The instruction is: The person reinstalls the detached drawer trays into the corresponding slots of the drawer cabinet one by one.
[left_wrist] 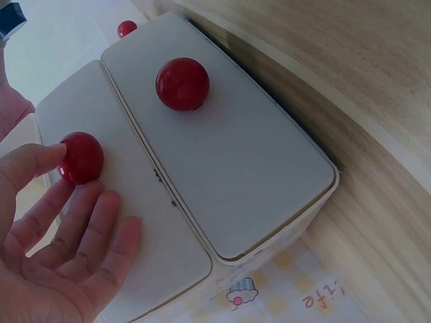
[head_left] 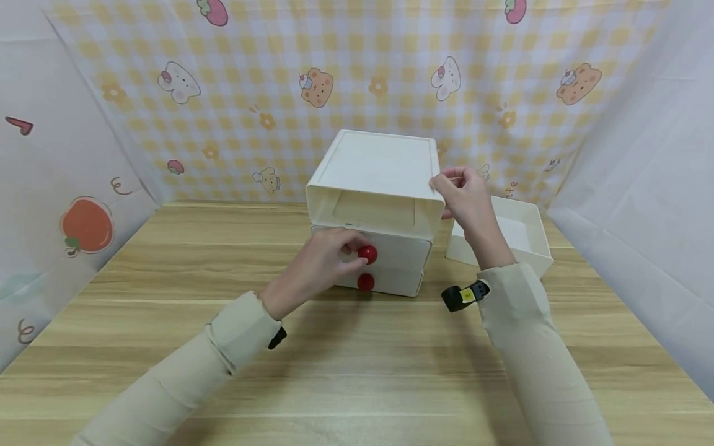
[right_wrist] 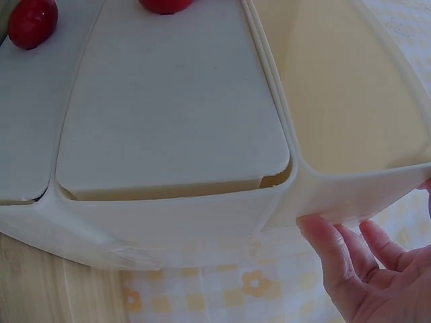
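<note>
A white drawer cabinet (head_left: 385, 164) of three stacked levels stands on the table, its top level an open-fronted shell. My left hand (head_left: 329, 254) pinches the round red knob (left_wrist: 82, 159) of the middle drawer (left_wrist: 128, 202) between thumb and fingers. That drawer front sits slightly askew, with a thin gap along its edge in the right wrist view. Below it, the bottom drawer (left_wrist: 249, 161) has its own red knob (left_wrist: 182, 84). At the top level's right front corner, my right hand (head_left: 465, 195) rests with its fingertips against the outer wall.
A white drawer bin (head_left: 538, 229) lies on the wooden table (head_left: 234, 384) to the right of the cabinet, behind my right forearm. A yellow checked cloth (head_left: 368, 37) hangs at the back, with white cloth on both sides.
</note>
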Action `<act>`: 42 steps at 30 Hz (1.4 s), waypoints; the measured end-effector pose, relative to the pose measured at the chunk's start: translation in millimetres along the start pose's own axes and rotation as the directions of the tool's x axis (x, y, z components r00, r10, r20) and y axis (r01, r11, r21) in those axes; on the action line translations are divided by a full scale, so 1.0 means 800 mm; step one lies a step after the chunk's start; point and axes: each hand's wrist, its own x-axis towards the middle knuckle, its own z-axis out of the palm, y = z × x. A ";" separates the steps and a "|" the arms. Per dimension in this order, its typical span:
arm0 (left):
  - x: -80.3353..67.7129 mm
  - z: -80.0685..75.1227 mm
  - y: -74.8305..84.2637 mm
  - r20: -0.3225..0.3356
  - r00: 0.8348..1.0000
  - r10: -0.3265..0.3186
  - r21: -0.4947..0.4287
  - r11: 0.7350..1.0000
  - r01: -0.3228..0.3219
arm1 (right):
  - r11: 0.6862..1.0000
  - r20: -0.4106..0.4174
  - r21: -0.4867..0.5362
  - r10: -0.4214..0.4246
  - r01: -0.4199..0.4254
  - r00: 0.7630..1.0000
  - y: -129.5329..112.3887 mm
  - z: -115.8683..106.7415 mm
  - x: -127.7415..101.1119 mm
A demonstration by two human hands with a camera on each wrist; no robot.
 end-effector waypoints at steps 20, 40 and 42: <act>-0.003 0.003 0.005 -0.036 0.999 0.013 0.052 0.999 -0.011 | 1.000 0.004 -0.016 -0.004 0.004 1.000 0.000 -0.001 -0.001; 0.016 -0.093 0.021 -0.468 0.883 0.046 -0.107 0.988 -0.108 | 1.000 0.000 -0.011 -0.008 0.008 1.000 0.000 -0.001 -0.001; 0.023 -0.103 0.017 -0.476 0.879 -0.035 -0.147 0.988 -0.040 | 1.000 0.000 -0.013 -0.007 0.007 1.000 0.000 0.000 -0.001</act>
